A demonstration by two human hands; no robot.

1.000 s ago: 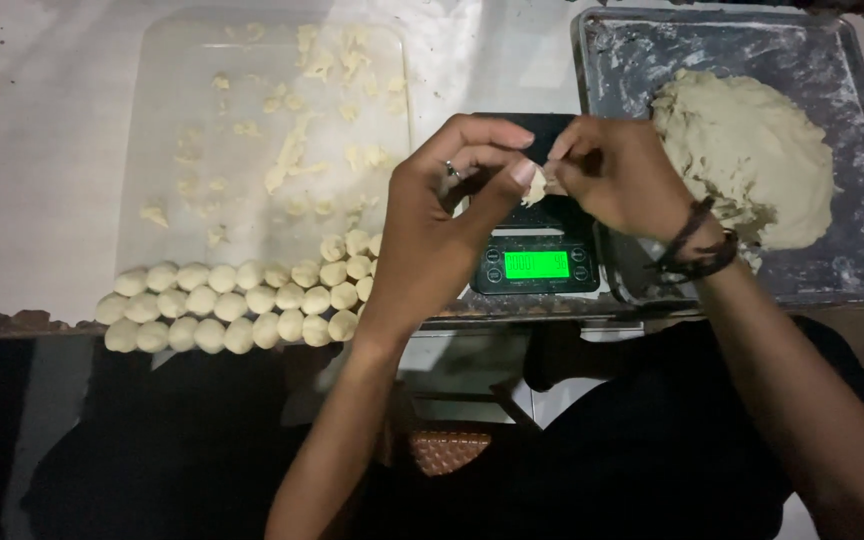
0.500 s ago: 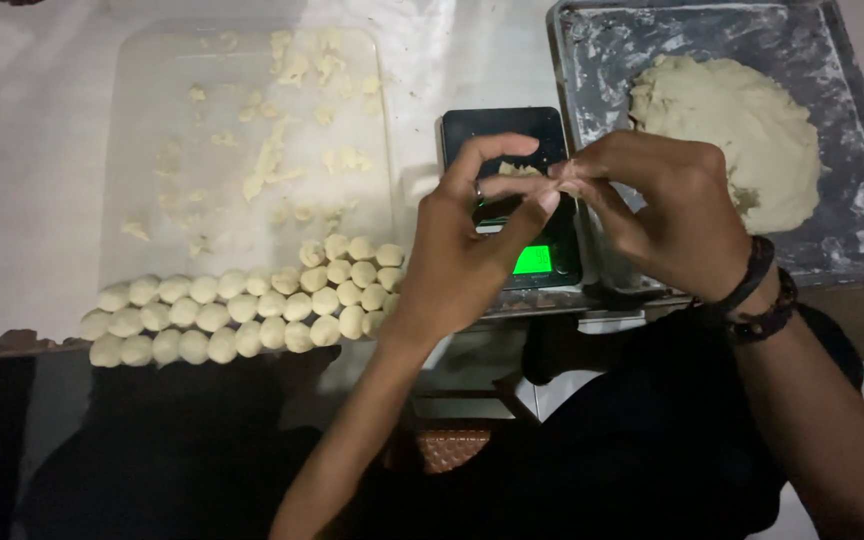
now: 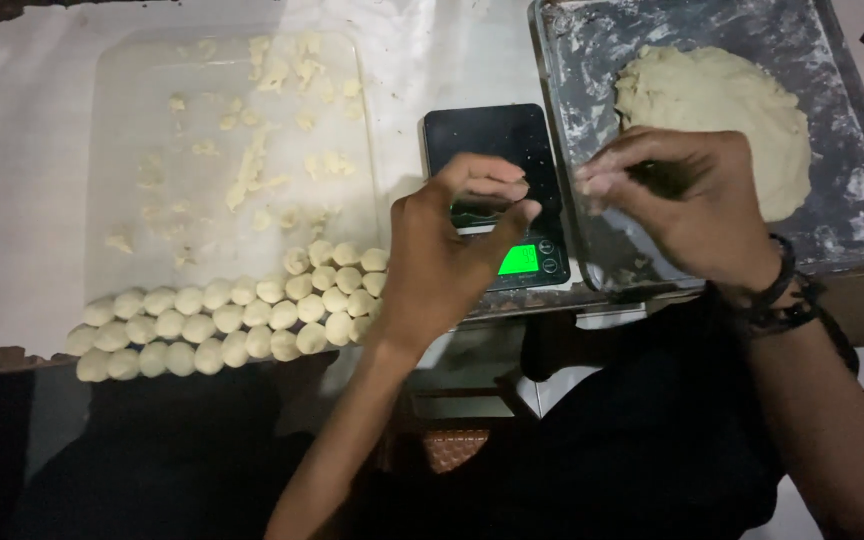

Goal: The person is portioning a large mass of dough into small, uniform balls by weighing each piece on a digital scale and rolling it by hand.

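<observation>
left hand: over the scale, palm turned toward the camera side, fingers curled in, thumb tip close to the fingertips. Looks like a loose pinch; can't tell if any dough is in it.
right hand: above the tray's near-left corner, just left of the dough mass. Fingers bent and bunched, tips pointing left. Contents hidden; can't tell if it holds anything. Dark bands on the wrist.
hands: apart, gap between them over the scale's right edge.
scale: black, flat, at the table's near edge between sheet and tray. Green lit display at its near side, partly covered by the left thumb.
dough: big pale lump, far-right half of the tray, flattened, rough top.
tray: metal, rectangular, floured, at the table's right end, touching or just beside the scale.
balls: small dough balls in tight rows along the sheet's near edge, running from its near-left corner to just beside the left wrist. Rows stack deeper toward the right end.
sheet: clear plastic, on the left half of the table, left of the scale.
scraps: torn dough bits scattered over the sheet's far and middle area, well apart from the balls.
table: white cover, near edge dark and worn.
</observation>
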